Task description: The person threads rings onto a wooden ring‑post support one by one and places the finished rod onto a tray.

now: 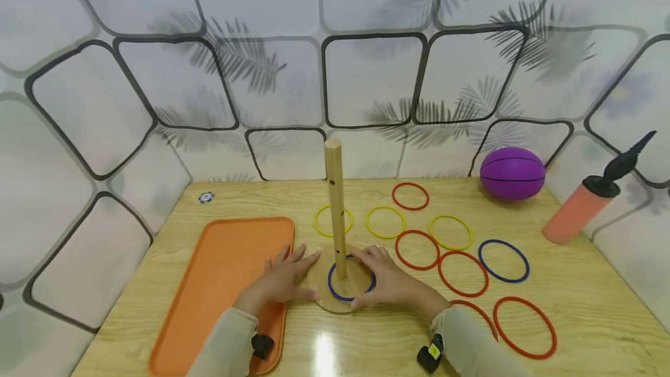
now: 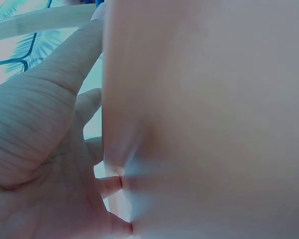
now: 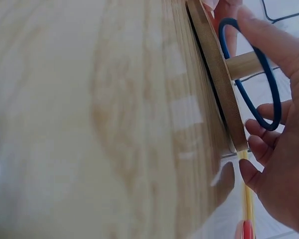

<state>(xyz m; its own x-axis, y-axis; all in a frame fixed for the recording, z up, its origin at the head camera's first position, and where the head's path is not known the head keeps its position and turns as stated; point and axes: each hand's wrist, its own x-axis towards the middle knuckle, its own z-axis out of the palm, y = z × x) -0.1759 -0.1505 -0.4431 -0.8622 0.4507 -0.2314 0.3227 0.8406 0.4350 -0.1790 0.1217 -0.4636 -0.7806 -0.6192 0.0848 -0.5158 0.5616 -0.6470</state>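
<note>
A wooden post [image 1: 335, 208] stands upright on a round wooden base [image 1: 327, 302]. Encircling the post is a blue ring [image 3: 275, 94], held between the thumb and fingers of my right hand [image 1: 389, 284]. In the right wrist view the ring stands off the base's face, its near side toward my palm. My left hand [image 1: 285, 281] is at the base's left side, fingers spread, thumb tip right at the base's edge. Its wrist lies over the right side of an orange tray [image 1: 225, 272], whose surface fills much of the left wrist view.
Several red rings [image 1: 556, 342], three yellow rings [image 1: 385, 207] and another blue ring [image 1: 505, 280] lie on the table behind and right of the base. Farther back are a purple ball [image 1: 513, 173] and a pink hand pump [image 1: 578, 211]. A small chip [image 1: 206, 197] lies back left.
</note>
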